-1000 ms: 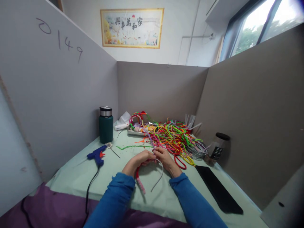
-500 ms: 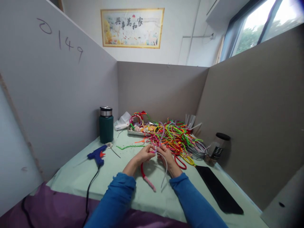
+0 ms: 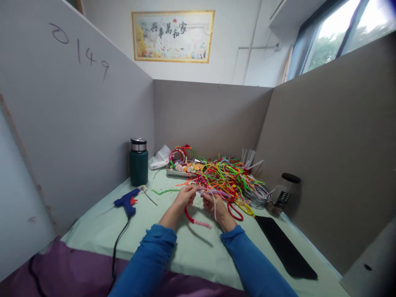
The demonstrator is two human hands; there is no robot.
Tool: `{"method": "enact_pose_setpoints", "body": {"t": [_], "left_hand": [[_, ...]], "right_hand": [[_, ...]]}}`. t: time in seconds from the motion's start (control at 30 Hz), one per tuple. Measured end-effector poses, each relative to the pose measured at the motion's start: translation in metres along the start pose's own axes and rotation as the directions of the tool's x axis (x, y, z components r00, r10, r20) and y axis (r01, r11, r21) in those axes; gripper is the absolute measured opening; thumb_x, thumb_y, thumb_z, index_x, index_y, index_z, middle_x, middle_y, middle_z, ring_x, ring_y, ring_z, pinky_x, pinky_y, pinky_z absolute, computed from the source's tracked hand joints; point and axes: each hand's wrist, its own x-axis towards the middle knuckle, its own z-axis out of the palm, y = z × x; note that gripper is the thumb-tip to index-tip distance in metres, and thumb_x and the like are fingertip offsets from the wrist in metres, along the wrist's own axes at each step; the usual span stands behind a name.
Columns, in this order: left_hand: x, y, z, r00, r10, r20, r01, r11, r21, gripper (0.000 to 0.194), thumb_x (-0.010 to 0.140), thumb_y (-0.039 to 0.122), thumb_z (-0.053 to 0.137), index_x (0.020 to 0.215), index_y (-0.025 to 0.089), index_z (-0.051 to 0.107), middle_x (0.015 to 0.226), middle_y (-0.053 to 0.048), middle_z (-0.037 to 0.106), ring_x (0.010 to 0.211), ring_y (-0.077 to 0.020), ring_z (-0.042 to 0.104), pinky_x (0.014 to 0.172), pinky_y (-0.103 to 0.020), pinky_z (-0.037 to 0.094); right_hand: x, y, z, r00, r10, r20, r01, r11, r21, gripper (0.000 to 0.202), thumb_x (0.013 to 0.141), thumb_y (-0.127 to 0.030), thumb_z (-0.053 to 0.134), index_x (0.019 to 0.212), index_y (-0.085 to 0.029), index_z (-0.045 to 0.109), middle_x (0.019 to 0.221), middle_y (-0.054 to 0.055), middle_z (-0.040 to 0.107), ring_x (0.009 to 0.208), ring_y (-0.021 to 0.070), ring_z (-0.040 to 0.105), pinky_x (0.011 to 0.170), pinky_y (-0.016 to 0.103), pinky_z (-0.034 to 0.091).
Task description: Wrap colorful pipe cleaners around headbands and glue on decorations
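Observation:
My left hand (image 3: pixel 185 197) is closed on a red and pink wrapped stem (image 3: pixel 189 215), whose pink end curves out below it over the table. Close beside it on the right, my right hand (image 3: pixel 215 205) pinches a thin pale purple stem (image 3: pixel 213 192) that runs between the two hands. A white end loops down over the right fingers. Just behind the hands lies a tangled pile of coloured fuzzy stems (image 3: pixel 225 171).
A blue glue gun (image 3: pixel 126 203) and green bottle (image 3: pixel 138 165) stand left. Behind is a metal tray (image 3: pixel 179 174) of small pieces. Red-handled scissors (image 3: pixel 235 212), a black flat object (image 3: pixel 284 247) and a clear jar (image 3: pixel 283 196) are on the right.
My hands have moved slightly apart. The pink end has swung right and upward, and the white end has shifted up over my right hand. The purple stem now lies nearly level.

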Motion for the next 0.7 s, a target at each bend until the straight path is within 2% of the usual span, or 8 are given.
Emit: {"method": "enact_pose_setpoints", "body": {"t": [0.1, 0.2, 0.27, 0.33, 0.4, 0.47, 0.57, 0.7], "left_hand": [[0.001, -0.002, 0.001, 0.997, 0.001, -0.081, 0.004, 0.998, 0.062, 0.040, 0.070, 0.051, 0.065, 0.066, 0.020, 0.039, 0.049, 0.010, 0.029, 0.038, -0.0032, 0.020, 0.037, -0.018, 0.011], [0.002, -0.004, 0.002, 0.995, 0.012, -0.103, 0.000, 0.994, 0.114, 0.034, 0.074, 0.048, 0.061, 0.067, 0.019, 0.042, 0.049, 0.010, 0.029, 0.039, -0.0043, 0.022, 0.037, -0.018, 0.013], [0.003, -0.005, 0.001, 0.996, 0.014, -0.088, -0.001, 0.989, 0.148, 0.026, 0.076, 0.043, 0.058, 0.075, 0.019, 0.050, 0.050, 0.009, 0.030, 0.040, -0.0054, 0.024, 0.038, -0.018, 0.015], [0.005, -0.008, 0.000, 0.996, 0.062, -0.062, -0.047, 0.975, 0.217, 0.021, 0.076, 0.037, 0.059, 0.084, 0.017, 0.057, 0.053, 0.007, 0.040, 0.044, -0.0067, 0.033, 0.042, -0.018, 0.024], [0.008, -0.011, -0.003, 0.984, 0.178, -0.026, -0.161, 0.935, 0.315, 0.019, 0.074, 0.029, 0.061, 0.088, 0.016, 0.062, 0.064, 0.001, 0.054, 0.055, -0.0093, 0.045, 0.051, -0.020, 0.036], [0.012, -0.016, -0.005, 0.955, 0.295, 0.005, -0.271, 0.870, 0.413, 0.019, 0.072, 0.025, 0.063, 0.088, 0.015, 0.066, 0.078, -0.003, 0.063, 0.070, -0.0133, 0.054, 0.065, -0.024, 0.043], [0.018, -0.023, -0.009, 0.930, 0.367, 0.033, -0.334, 0.802, 0.495, 0.021, 0.075, 0.026, 0.060, 0.091, 0.015, 0.068, 0.087, -0.006, 0.067, 0.081, -0.0172, 0.057, 0.077, -0.028, 0.044], [0.020, -0.025, -0.011, 0.934, 0.354, 0.041, -0.321, 0.788, 0.525, 0.026, 0.081, 0.034, 0.051, 0.075, 0.015, 0.067, 0.074, -0.004, 0.064, 0.073, -0.0162, 0.055, 0.070, -0.026, 0.042]], "right_hand": [[-0.001, 0.002, 0.000, 0.999, -0.016, 0.044, 0.020, 0.996, -0.085, 0.026, 0.066, -0.040, 0.076, 0.072, -0.017, 0.066, 0.054, -0.003, 0.051, 0.049, 0.0088, 0.041, 0.047, 0.023, 0.030], [-0.002, 0.002, 0.001, 0.999, -0.004, 0.053, 0.008, 0.997, -0.077, 0.027, 0.066, -0.042, 0.076, 0.071, -0.017, 0.067, 0.059, -0.001, 0.056, 0.051, 0.0096, 0.042, 0.048, 0.024, 0.031], [-0.002, 0.001, 0.001, 0.999, 0.004, 0.034, -0.003, 0.999, -0.040, 0.030, 0.064, -0.044, 0.077, 0.072, -0.017, 0.068, 0.064, 0.001, 0.059, 0.053, 0.0098, 0.044, 0.049, 0.025, 0.032], [-0.003, 0.000, 0.001, 1.000, 0.019, 0.020, -0.019, 1.000, -0.007, 0.032, 0.063, -0.046, 0.079, 0.073, -0.017, 0.069, 0.067, 0.001, 0.061, 0.054, 0.0097, 0.044, 0.050, 0.024, 0.033], [-0.003, -0.001, 0.001, 0.999, 0.028, 0.040, -0.028, 0.999, -0.017, 0.034, 0.063, -0.048, 0.078, 0.069, -0.017, 0.068, 0.063, 0.001, 0.059, 0.052, 0.0093, 0.043, 0.049, 0.024, 0.032], [-0.004, -0.001, 0.001, 0.996, 0.034, 0.087, -0.029, 0.998, -0.058, 0.036, 0.066, -0.051, 0.076, 0.065, -0.016, 0.066, 0.058, 0.000, 0.056, 0.049, 0.0087, 0.041, 0.047, 0.024, 0.030], [-0.004, -0.001, 0.001, 0.990, 0.045, 0.132, -0.035, 0.996, -0.077, 0.037, 0.068, -0.052, 0.075, 0.066, -0.016, 0.066, 0.056, -0.001, 0.055, 0.046, 0.0078, 0.039, 0.045, 0.024, 0.028], [-0.003, 0.002, 0.001, 0.989, 0.020, 0.149, -0.010, 0.997, -0.073, 0.029, 0.067, -0.044, 0.077, 0.076, -0.018, 0.068, 0.064, 0.000, 0.059, 0.049, 0.0079, 0.044, 0.047, 0.023, 0.031]]}}
